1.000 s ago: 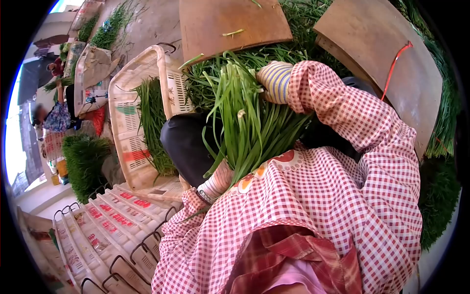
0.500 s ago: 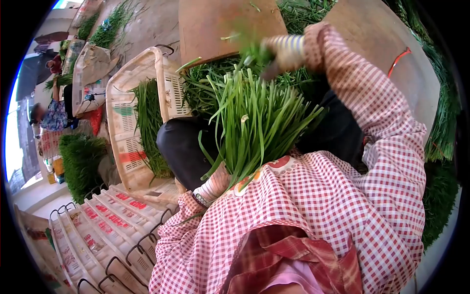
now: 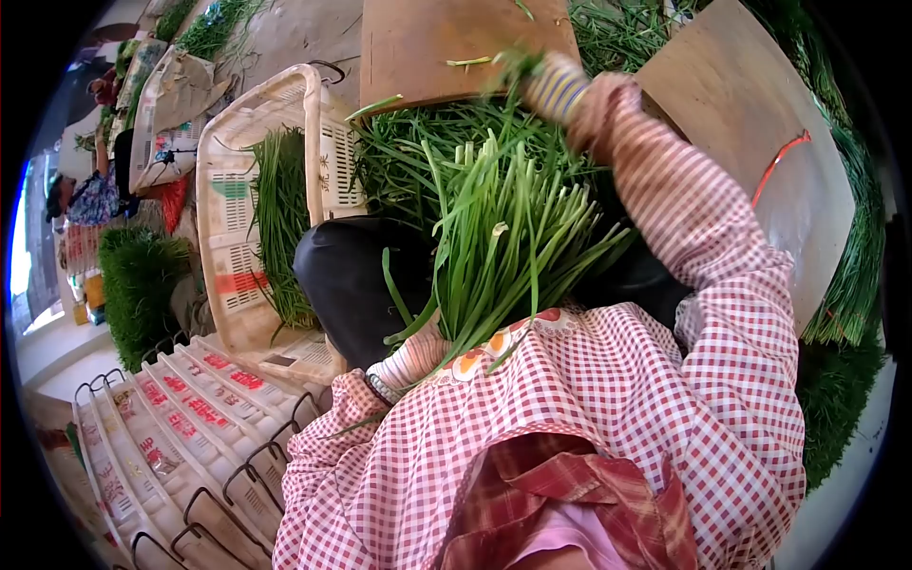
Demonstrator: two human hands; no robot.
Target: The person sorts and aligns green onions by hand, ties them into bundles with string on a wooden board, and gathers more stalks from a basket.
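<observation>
A thick bunch of long green garlic chives (image 3: pixel 518 228) rests across my lap, its pale cut ends pointing away from me. My left hand (image 3: pixel 423 350), in a light striped glove, is closed around the lower side of the bunch; leaves hide most of its fingers. Out beyond the bunch, my right hand (image 3: pixel 553 87), in a striped glove, is raised near the edge of a brown board (image 3: pixel 465 47). Blurred green chive leaves (image 3: pixel 518 68) show at its fingers, which are smeared by motion.
To the left stands a white plastic crate (image 3: pixel 223 171) holding chives, with stacked white crates (image 3: pixel 190 408) nearer me. Loose leaves (image 3: pixel 399 152) lie heaped beyond my knees. Another board (image 3: pixel 760 161) with a red tie (image 3: pixel 781 161) is at the right. People (image 3: pixel 95 195) sit far left.
My right hand has moved up and away from the bunch toward the brown board, with blurred green leaves still at its fingers. My left hand stays on the bunch. The view has shifted slightly.
</observation>
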